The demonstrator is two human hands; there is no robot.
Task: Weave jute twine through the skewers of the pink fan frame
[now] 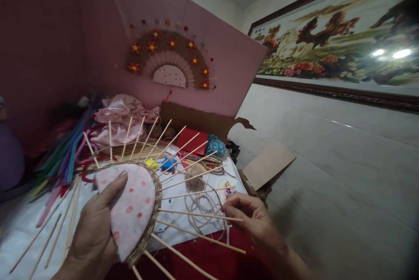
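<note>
My left hand [93, 227] grips a half-round fan-shaped piece [134, 201], its thumb pressed flat on the white, red-spotted fabric face. Braided twine [159, 192] edges the curve, and several thin wooden sticks [196, 214] radiate outward from it. On the right, my right hand [250, 214] pinches a strand of jute twine [216, 188] close to the stick tips. Loose coils of that twine [199, 210] lie on the white tabletop beneath the sticks, beside a small twine ball [194, 177].
A finished-looking flowered fan [168, 53] hangs on the pink board. Around the table lie coloured pipe cleaners [70, 153], pink cloth [122, 116], loose sticks [54, 236], scissors [214, 162], red card [192, 140] and blue yarn [216, 145]. A tiled wall [327, 162] stands at the right.
</note>
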